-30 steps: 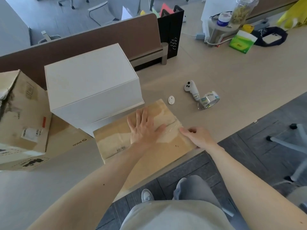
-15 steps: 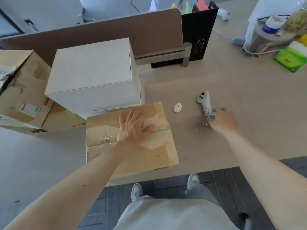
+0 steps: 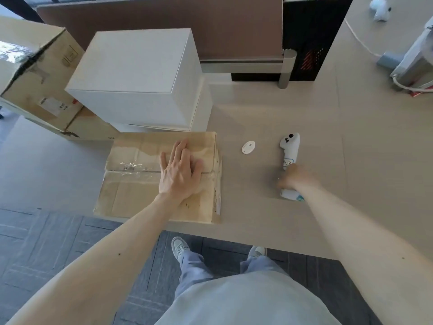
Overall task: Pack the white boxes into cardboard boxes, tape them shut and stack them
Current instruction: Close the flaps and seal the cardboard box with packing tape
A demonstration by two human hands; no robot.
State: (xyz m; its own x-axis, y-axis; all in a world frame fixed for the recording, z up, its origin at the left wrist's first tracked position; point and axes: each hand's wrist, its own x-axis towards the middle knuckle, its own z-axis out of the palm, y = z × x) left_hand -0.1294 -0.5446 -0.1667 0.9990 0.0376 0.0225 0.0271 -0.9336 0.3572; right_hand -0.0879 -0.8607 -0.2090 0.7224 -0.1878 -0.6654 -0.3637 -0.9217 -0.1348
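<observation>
A closed cardboard box (image 3: 131, 191) lies at the desk's front edge, with clear tape across its top seam. My left hand (image 3: 180, 172) rests flat on it, fingers straight, over the seam's right part. Behind it a large white box (image 3: 138, 73) sits on a second white box (image 3: 202, 113). To the right, my blurred right hand (image 3: 296, 180) curls over the tape roll (image 3: 290, 195) on the desk. An open cardboard box (image 3: 35, 66) stands at the far left on a flat cardboard piece (image 3: 90, 127).
A white controller (image 3: 290, 146) and a small white oval disc (image 3: 248, 147) lie on the desk (image 3: 363, 160) just beyond my right hand. A brown divider (image 3: 164, 19) and black file holder (image 3: 314, 43) stand at the back. Cables and another controller (image 3: 379, 9) are far right.
My right hand left the box's taped seam, moved right across the desk and closed over the tape roll. My left hand stayed flat on the box.
</observation>
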